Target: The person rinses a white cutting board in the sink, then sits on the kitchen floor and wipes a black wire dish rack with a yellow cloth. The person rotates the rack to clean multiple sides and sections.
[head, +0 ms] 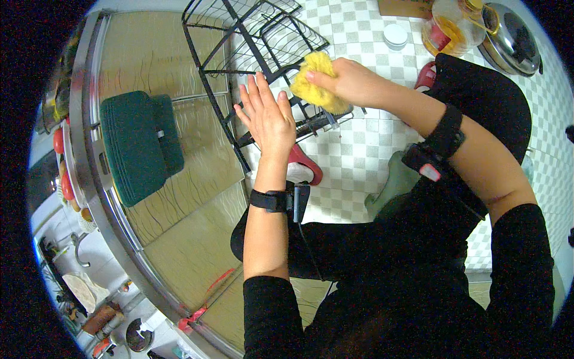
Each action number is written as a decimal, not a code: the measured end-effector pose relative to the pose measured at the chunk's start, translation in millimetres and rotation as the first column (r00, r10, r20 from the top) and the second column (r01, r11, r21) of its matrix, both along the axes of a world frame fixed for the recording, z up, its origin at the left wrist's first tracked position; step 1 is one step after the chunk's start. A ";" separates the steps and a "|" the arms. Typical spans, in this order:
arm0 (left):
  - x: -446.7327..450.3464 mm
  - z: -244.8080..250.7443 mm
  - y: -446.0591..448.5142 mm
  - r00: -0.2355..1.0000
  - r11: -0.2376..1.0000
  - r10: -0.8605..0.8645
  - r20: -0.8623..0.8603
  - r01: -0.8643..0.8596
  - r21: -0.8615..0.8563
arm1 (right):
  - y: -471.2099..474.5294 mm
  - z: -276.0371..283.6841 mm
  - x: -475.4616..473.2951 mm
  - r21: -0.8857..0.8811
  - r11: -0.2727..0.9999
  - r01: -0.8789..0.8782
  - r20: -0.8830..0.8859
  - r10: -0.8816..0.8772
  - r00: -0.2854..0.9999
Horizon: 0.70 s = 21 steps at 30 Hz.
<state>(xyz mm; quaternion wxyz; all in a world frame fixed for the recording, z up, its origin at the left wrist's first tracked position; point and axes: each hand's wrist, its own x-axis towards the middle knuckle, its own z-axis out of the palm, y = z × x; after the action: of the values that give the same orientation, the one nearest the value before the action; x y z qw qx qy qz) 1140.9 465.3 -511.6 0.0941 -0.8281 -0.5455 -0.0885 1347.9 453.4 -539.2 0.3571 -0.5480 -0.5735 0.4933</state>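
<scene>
A black metal wire rack stands tilted on the floor in front of me, beside the cabinet doors. My right hand grips a bunched yellow fluffy cloth at the rack's right side. The cloth hides part of the rack's bars. Over the rack's near left part is my left hand, its back towards me and its fingers spread. Nothing shows in that hand; whether its palm touches the bars is hidden.
Cabinet doors with a dark green towel line the left, below a cluttered counter. On the tiled floor, a white-lidded jar, a plastic oil jug and a lidded pan stand at the far right.
</scene>
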 end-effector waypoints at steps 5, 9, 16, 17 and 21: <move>-1.9 2.3 1.5 0.999 0.999 -0.024 0.030 0.025 -0.040 | -10.9 3.4 36.2 0.088 0.950 -0.299 -0.112 0.307 0.945; -4.2 1.2 -0.2 0.999 0.998 -0.040 0.036 0.042 -0.039 | -14.1 -20.3 54.0 -0.074 0.849 -0.524 0.355 0.513 0.782; -29.8 2.3 -4.6 0.985 0.993 -0.023 0.173 0.042 -0.108 | -28.5 -58.4 32.6 0.040 0.967 -0.251 0.304 0.227 0.925; -30.2 0.5 -1.4 0.980 0.994 -0.057 0.192 0.073 -0.077 | -20.2 -55.7 29.6 0.149 0.975 -0.167 0.047 0.161 0.986; -26.7 -6.5 12.4 0.956 0.997 -0.055 0.288 0.066 -0.027 | -4.0 -43.6 -5.1 0.026 0.898 -0.440 -0.582 0.371 0.723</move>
<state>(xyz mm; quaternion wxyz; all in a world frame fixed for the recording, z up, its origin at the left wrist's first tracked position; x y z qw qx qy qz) 1114.2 477.7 -518.2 -0.0035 -0.8244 -0.5292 -0.2006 1342.8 449.4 -582.8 0.3639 -0.2541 -0.5156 0.7329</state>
